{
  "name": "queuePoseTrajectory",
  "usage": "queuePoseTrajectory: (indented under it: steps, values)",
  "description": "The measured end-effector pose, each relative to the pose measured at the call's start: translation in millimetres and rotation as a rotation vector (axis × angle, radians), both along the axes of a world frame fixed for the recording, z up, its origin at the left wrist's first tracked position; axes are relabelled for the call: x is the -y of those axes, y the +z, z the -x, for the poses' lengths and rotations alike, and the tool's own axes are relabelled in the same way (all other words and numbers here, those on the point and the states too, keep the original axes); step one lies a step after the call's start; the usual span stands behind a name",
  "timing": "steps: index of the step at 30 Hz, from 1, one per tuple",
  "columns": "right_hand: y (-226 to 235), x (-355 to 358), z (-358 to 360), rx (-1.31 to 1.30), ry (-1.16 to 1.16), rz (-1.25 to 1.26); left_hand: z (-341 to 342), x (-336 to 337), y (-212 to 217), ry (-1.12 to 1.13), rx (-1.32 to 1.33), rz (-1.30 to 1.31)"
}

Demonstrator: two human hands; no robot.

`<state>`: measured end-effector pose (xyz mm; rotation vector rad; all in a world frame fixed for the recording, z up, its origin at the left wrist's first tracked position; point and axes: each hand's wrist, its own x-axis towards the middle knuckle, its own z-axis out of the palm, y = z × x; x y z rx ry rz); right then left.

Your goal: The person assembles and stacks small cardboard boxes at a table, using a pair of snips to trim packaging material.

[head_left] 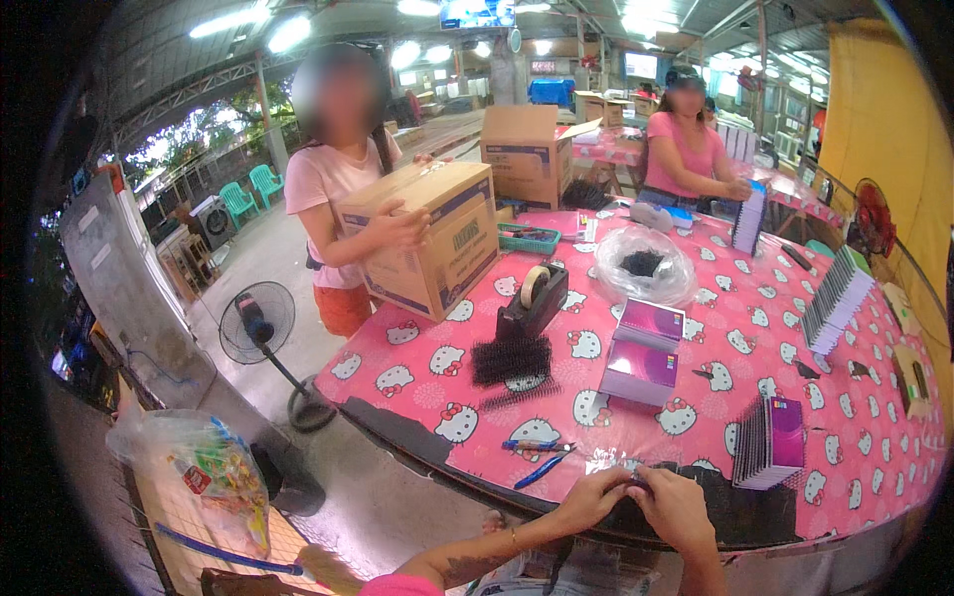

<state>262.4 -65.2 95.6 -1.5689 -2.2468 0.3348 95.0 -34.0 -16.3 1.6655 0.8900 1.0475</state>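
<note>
My left hand (594,499) and my right hand (674,507) meet at the near table edge. Their fingers are closed around a small dark thing, mostly hidden, that I cannot make out. Just beyond my left hand lie blue-handled pliers (543,469), with another blue slim tool (537,445) beside them. A stack of purple-covered booklets (639,370) lies farther off. To the right of my hands stands a stack of spiral-bound purple notebooks (770,444). Black binding coils (511,363) are piled left of the booklets.
A tape dispenser (534,301) and a plastic bag of black coils (644,264) sit mid-table. A person at left handles a cardboard box (427,238); another, far right, holds notebooks (747,221). More bound notebooks (837,298) stand right. A fan (256,320) stands left.
</note>
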Motion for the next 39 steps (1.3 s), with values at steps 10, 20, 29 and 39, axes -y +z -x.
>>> queuePoseTrajectory:
  steps: [10,20,29,39]
  values:
    - [-32,-17,-4,-0.195,-0.049,-0.148,-4,-6,-3,0.092,0.074,0.064]
    - [-25,-10,-6,-0.111,-0.073,-0.136,-7,-8,-5,0.069,0.088,0.092]
    - [-23,-7,1,-0.107,-0.225,-0.187,-8,-9,-2,0.086,0.104,0.074]
    - [-34,-9,-1,-0.147,-0.242,-0.244,11,-5,13,0.306,-0.14,-0.129]
